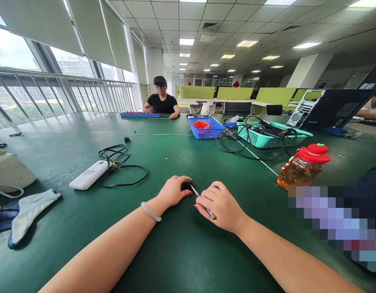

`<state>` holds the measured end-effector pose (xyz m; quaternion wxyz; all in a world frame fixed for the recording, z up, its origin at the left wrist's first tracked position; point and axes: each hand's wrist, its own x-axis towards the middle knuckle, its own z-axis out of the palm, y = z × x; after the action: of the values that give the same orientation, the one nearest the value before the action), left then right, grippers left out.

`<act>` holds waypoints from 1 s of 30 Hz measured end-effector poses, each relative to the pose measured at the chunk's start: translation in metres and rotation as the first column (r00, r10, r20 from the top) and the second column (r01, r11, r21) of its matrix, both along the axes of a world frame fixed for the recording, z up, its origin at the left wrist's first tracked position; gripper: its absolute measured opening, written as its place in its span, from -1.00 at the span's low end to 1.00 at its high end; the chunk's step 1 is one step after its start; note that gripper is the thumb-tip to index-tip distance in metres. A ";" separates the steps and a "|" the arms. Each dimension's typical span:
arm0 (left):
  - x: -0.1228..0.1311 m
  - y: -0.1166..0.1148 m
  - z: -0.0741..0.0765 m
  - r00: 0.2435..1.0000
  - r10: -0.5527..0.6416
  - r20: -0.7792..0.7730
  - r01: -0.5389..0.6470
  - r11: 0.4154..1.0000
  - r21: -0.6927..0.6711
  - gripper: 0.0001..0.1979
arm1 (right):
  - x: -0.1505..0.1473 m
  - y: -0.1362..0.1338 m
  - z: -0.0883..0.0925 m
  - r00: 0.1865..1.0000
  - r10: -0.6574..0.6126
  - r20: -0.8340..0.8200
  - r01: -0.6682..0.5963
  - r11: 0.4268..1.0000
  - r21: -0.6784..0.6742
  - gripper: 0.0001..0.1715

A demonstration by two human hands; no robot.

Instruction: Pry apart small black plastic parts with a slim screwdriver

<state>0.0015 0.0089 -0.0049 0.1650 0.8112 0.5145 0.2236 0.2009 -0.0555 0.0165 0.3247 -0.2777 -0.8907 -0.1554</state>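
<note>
Left hand [174, 191] is curled shut over one small black object [185, 185] near the middle of the green surface [181, 252]. The object is mostly hidden under the fingers, so its kind is hard to make out. Right hand [221, 205] is closed in a pen grip on one thin tool [195, 191], shaft half covered, tip touching the object. Counted around: two baskets on the far side, blue basket [206, 129] and teal basket [267, 138], the teal one under tangled cables; one amber bottle [300, 167] to the right; one white power strip [89, 175] to the left; one pale device [7, 171] cut off by the left edge.
</note>
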 end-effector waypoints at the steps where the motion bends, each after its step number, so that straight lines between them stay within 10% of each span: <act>1: 0.000 0.000 0.000 1.000 -0.002 -0.003 0.002 1.000 0.001 -0.57 | 0.000 0.000 0.001 1.000 -0.005 -0.008 0.005 1.000 -0.010 -0.75; 13: -0.001 -0.001 0.003 0.999 -0.014 -0.034 0.014 1.000 -0.009 -0.55 | 0.014 0.018 -0.011 0.900 -0.206 -0.384 0.024 0.903 -0.428 -0.70; 25: -0.001 -0.003 0.005 0.997 -0.041 -0.063 0.041 0.999 -0.008 -0.61 | 0.017 0.036 -0.018 0.488 -0.573 -0.659 -0.332 0.576 -0.747 -0.34; 30: -0.001 -0.004 0.006 0.995 -0.055 -0.079 0.055 0.998 0.008 -0.62 | 0.021 0.041 -0.017 0.275 -0.656 -0.703 -0.398 0.587 -0.704 -0.40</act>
<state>0.0002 0.0047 0.0009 0.1464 0.8341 0.4969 0.1894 0.2217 -0.0147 -0.0005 0.6065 -0.5072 -0.4403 0.4255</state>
